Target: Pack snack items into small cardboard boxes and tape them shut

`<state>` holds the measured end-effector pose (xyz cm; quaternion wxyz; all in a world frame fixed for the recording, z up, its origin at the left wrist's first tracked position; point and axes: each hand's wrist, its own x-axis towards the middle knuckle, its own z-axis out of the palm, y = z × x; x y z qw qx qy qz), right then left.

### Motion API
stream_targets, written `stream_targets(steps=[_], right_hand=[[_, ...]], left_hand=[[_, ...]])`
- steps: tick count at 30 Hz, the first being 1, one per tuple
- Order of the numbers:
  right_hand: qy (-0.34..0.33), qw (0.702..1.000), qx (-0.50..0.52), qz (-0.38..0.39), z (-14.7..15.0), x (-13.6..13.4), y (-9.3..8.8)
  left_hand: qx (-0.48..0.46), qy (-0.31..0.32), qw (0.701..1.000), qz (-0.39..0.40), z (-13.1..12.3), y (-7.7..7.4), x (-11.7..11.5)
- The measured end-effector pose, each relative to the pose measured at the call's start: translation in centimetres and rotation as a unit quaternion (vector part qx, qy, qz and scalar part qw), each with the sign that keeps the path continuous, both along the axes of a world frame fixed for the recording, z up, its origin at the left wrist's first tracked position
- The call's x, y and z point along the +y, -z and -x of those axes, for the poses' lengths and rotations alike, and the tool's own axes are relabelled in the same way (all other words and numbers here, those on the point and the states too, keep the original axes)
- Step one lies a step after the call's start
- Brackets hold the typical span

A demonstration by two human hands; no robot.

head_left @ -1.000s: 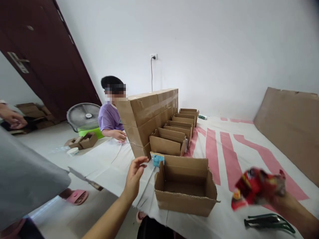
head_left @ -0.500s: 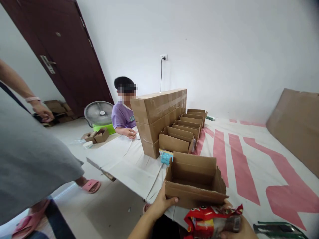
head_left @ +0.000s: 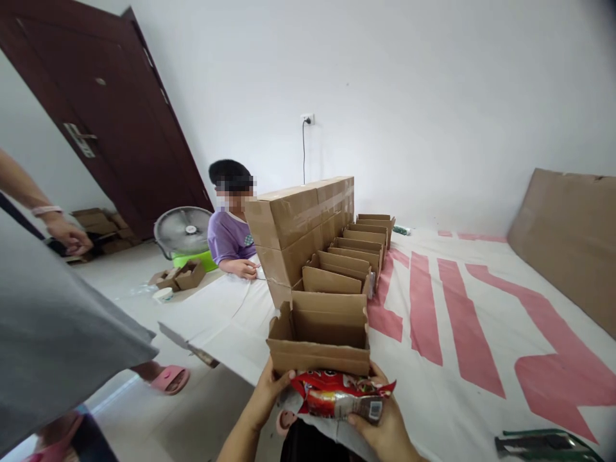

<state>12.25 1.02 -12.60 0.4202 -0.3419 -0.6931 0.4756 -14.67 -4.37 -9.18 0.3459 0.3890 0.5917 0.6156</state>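
Observation:
An open cardboard box (head_left: 317,356) stands near the table's front edge, its flaps up. My left hand (head_left: 269,394) grips the box's lower left corner, thumb on its near side. Against the near side of the box lies a red snack packet (head_left: 337,396), and my right hand (head_left: 380,420) is closed on its right end, thumb on the front and fingers behind. Beyond this box, a row of several open boxes (head_left: 337,280) runs beside a wall of taped cartons (head_left: 298,218).
A person in purple (head_left: 226,237) sits behind the cartons; another in grey (head_left: 62,308) stands at left. A fan (head_left: 183,231) is on the floor. A dark green-edged item (head_left: 543,444) lies at the table's lower right, a large cardboard sheet (head_left: 568,237) at right.
Both hands, the box and the red packet have moved left, the box now close to the row. The blue packet seen beside the cartons is now hidden. The view has shifted slightly.

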Motion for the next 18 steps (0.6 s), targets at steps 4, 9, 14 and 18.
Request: stream_targets(steps=[4, 9, 14, 18], right_hand=[[0.081, 0.997, -0.019, -0.001, 1.0, 0.1, 1.6], [0.078, 0.996, -0.029, 0.027, 1.3, 0.3, 3.7], [-0.027, 0.999, -0.043, -0.001, 0.7, 1.1, 2.0], [-0.236, 0.97, -0.059, -0.002, -2.8, 3.6, -2.1]], left_hand=[[0.02, -0.1, 0.994, -0.04, -0.5, 1.0, 1.1], [0.106, -0.167, 0.968, -0.151, -2.8, 4.0, -0.1], [0.316, -0.135, 0.931, -0.121, -4.5, 4.6, -1.0], [0.351, -0.097, 0.929, -0.072, -3.5, 4.6, -0.7]])
